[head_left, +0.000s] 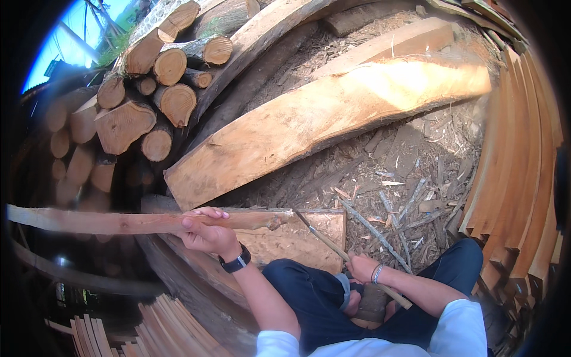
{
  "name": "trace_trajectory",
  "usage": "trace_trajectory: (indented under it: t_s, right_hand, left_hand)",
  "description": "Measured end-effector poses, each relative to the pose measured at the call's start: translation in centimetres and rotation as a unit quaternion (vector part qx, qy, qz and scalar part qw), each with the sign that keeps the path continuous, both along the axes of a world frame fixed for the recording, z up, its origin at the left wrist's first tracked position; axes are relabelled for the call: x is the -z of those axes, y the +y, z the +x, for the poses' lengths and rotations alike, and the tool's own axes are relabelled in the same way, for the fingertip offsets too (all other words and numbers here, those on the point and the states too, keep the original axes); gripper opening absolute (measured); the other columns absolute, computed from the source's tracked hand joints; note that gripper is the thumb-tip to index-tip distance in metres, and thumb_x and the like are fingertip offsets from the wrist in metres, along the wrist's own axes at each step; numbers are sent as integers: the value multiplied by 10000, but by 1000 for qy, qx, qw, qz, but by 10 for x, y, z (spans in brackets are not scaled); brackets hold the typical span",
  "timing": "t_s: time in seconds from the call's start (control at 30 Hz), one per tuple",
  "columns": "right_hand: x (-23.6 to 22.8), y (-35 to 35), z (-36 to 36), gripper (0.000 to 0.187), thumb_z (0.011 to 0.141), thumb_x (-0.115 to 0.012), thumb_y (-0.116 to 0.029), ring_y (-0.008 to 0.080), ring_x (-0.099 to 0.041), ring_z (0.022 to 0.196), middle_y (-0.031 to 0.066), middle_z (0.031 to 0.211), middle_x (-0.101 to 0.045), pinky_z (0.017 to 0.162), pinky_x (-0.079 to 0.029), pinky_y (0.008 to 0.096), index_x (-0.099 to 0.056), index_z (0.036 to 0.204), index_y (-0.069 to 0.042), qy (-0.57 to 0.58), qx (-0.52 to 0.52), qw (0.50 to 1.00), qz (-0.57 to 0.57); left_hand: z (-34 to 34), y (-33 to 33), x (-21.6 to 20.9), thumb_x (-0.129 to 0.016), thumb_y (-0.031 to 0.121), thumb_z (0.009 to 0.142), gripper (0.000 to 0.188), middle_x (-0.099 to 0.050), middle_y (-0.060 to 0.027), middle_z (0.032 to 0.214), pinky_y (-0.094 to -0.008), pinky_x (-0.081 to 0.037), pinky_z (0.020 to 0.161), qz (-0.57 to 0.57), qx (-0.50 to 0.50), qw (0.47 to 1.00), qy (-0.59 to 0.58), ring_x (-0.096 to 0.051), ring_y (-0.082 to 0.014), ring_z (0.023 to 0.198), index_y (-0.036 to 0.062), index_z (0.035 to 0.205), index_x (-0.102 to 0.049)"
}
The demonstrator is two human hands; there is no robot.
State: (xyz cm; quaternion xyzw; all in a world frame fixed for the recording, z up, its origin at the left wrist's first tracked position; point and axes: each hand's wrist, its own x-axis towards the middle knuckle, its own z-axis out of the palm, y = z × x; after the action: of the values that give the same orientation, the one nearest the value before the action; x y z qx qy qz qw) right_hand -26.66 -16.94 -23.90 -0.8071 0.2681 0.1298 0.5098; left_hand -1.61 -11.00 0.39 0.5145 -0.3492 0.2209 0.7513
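Head view, the only one we've got: we're sitting low in a wood yard with dark blue trousers and white sleeves showing at the bottom edge.

Our left hand (pixel 205 233), with a black wristwatch (pixel 235 262) on it, has its grip closed around a long thin pale wooden strip (pixel 119 222) that runs out level toward the left edge. The fingers wrap over the top of it, so that grip is fully closed on the strip. The strip's near end is rough and knobbly, and it sits just over a flat square wooden block (pixel 309 238) in front of our knees.

Our right hand (pixel 361 268) has its grip shut around the wooden handle of a long narrow-bladed knife (pixel 333 247). The blade points up and left, with its tip close to the ragged end of the strip, though we can't tell if it's actually touching.

Progress-wise, our guess is that the shaving is somewhere in the middle. The length out to the left looks fairly even and clean, while the end by the blade is still lumpy, so that bit seems left to do. Bark scraps and splinters litter the ground (pixel 410 178) on the right.

Around us there's a stack of round cut logs (pixel 148 89) upper left, a big pale sawn plank (pixel 333 113) across the middle, and a curved row of thin reddish boards (pixel 523 178) on the right.
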Motion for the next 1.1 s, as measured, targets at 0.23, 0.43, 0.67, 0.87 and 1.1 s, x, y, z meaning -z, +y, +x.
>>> trace_trajectory:
  t_s: [0.23, 0.43, 0.67, 0.87, 1.1]
  right_hand:
    - [1, 3, 3, 265, 909, -478, -214, 469, -622, 709, 289, 718, -619, 670, -505, 534, -422, 987, 33, -20, -18, 990, -139]
    - [4, 5, 3, 273, 908, -481, -210, 483, -620, 722, 298, 727, -618, 677, -505, 537, -424, 997, 42, -20, -4, 992, -127]
    - [-18, 0, 8, 287, 914, -489, -207, 462, -627, 685, 291, 705, -618, 650, -506, 539, -429, 1004, 58, -115, 76, 990, -35]
    - [-43, -3, 5, 275, 920, -475, -199, 479, -614, 692, 300, 699, -608, 664, -498, 548, -432, 1023, 53, 8, 38, 999, 35]
    - [-66, -2, 11, 250, 916, -492, -199, 512, -583, 663, 311, 663, -587, 645, -477, 577, -411, 965, 33, -112, 70, 981, -142]
  left_hand:
    - [6, -9, -2, -463, 464, 957, 472, -498, -89, 518, -270, -468, 384, -29, 22, 999, 13, -506, -156, 413, 33, 767, -442]
    - [10, -8, 0, -472, 453, 955, 465, -504, -88, 534, -279, -478, 397, -32, 12, 999, 18, -525, -160, 436, 30, 766, -439]
    - [14, -8, 5, -493, 420, 957, 427, -500, -83, 538, -266, -465, 398, -24, 26, 999, 20, -518, -142, 437, 28, 798, -432]
    - [14, -8, 4, -506, 388, 960, 401, -498, -74, 533, -250, -441, 392, -31, 31, 999, 19, -507, -133, 423, 28, 800, -434]
    - [16, -1, 1, -497, 444, 951, 446, -489, -66, 526, -252, -431, 379, -22, -3, 1000, 18, -496, -129, 421, 48, 751, -450]
